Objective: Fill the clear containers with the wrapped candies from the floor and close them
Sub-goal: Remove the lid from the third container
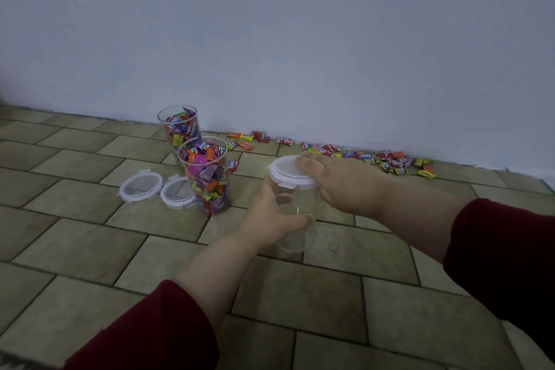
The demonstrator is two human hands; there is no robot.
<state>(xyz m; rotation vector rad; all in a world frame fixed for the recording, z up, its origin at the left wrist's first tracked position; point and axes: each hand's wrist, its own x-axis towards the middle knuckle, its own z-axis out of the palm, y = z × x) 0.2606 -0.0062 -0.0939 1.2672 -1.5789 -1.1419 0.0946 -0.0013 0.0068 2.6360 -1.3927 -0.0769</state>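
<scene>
Container [295, 239] gripped by my left hand [270, 216], right hand [345, 186] clamps lid [285, 170]; jerk may topple 9 o'clock jar [207, 177]

filled jars [207, 174] left, bare tiles [345, 294] near

Tan tiled floor [90, 249] w/ plain pale wall [270, 39] behind
</scene>
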